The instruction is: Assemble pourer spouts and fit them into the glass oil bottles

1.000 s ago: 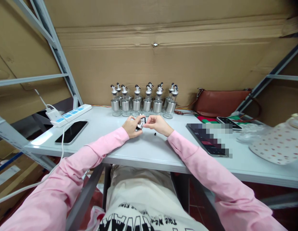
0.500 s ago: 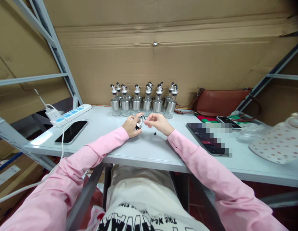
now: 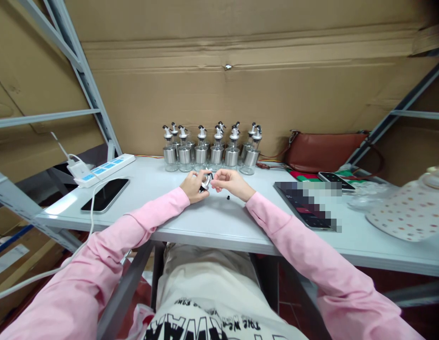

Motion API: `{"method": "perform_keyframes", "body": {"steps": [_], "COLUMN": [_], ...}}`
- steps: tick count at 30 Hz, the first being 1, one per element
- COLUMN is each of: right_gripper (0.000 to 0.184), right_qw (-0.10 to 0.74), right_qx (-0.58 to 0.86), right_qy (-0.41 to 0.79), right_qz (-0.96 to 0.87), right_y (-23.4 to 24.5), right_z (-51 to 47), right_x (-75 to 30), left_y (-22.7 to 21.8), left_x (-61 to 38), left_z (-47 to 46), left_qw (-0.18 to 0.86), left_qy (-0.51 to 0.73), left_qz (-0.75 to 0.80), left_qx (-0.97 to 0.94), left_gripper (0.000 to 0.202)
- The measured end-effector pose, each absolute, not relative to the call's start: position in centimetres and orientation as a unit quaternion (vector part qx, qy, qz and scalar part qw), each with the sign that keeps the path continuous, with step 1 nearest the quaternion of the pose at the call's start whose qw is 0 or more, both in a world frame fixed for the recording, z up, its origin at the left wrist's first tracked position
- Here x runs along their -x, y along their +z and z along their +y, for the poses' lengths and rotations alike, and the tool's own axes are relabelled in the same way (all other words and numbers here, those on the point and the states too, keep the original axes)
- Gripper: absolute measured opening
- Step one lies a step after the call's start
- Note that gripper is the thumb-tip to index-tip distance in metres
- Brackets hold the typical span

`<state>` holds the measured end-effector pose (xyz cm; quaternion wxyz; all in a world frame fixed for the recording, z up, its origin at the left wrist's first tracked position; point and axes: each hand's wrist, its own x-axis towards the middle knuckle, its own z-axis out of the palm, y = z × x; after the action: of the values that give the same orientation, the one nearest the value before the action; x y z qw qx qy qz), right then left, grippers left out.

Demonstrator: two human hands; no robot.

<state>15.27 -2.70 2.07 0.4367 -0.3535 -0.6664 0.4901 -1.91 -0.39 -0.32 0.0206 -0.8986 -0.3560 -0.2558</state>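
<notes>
My left hand point(image 3: 193, 187) is closed around a small silver-and-black pour spout point(image 3: 206, 183), like those topping the bottles behind. With thumb and fingertips pinched, my right hand point(image 3: 230, 182) is at the spout's black upper piece point(image 3: 211, 176). The fingers partly cover that piece. A tiny black cap point(image 3: 228, 198) lies on the table just below my right hand. Beyond both hands, several glass bottles point(image 3: 216, 154) with steel sleeves and pour spouts stand upright in a cluster.
Left on the grey table point(image 3: 205, 222) are a phone point(image 3: 106, 194), a white cable and a power strip point(image 3: 107, 169). To the right are a dark tablet-like device point(image 3: 304, 208), a brown bag point(image 3: 323, 151), another phone point(image 3: 336, 181) and a dotted white item point(image 3: 410, 208). Cardboard point(image 3: 254, 89) stands behind.
My right fingertips have shifted slightly and closed in on the spout's black piece, which was slanted toward them and now looks more upright. My left hand stays nearly in place.
</notes>
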Motion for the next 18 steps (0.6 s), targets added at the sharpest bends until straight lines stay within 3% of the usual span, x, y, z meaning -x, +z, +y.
{"method": "perform_keyframes", "body": {"steps": [4, 10, 18], "right_gripper": [0.028, 0.028, 0.027], "right_qw": [0.442, 0.365, 0.349], "right_qx": [0.357, 0.303, 0.308], "right_qy": [0.548, 0.639, 0.622], "right_qz": [-0.614, -0.606, -0.630], "right_y": [1.90, 1.88, 1.27], "right_z": [-2.46, -2.54, -2.10], "right_x": [-15.41, -15.91, -16.15], "left_y": [-0.35, -0.28, -0.16], "left_x": [1.91, 2.01, 2.00], "left_z": [-0.29, -0.37, -0.49], "left_qw": [0.027, 0.050, 0.085], "left_qy": [-0.262, -0.252, -0.223], "left_qz": [-0.351, -0.347, -0.304], "left_qx": [0.899, 0.902, 0.922], "left_gripper": [0.057, 0.054, 0.052]}}
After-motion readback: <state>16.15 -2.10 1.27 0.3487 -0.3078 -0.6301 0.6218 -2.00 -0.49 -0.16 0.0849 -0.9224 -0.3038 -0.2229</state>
